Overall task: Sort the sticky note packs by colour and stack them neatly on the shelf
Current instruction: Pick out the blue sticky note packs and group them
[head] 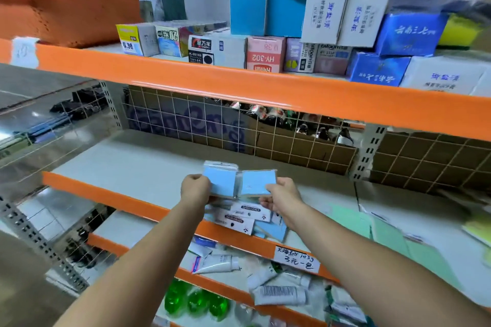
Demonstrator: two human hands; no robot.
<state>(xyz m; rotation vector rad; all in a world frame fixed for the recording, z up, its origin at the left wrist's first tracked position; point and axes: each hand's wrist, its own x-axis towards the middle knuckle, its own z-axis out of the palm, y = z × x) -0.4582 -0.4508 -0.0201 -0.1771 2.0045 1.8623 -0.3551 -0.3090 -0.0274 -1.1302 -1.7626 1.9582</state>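
My left hand [195,188] grips a blue sticky note pack [221,180] in clear wrap, held above the middle shelf [138,167]. Right beside it, my right hand [283,194] grips a second blue pack [256,182], the two packs touching edge to edge. Below my hands, near the shelf's orange front edge, lies a loose pile of blue packs [271,229] with white label cards facing up. Green packs [353,216] lie further right on the same shelf, blurred.
A wire mesh back [265,135] closes the shelf behind. The upper shelf [239,79] carries several small boxes. The lower shelf holds white tubes [215,264] and green bottles [196,301]. A handwritten price tag [296,259] hangs on the orange rail.
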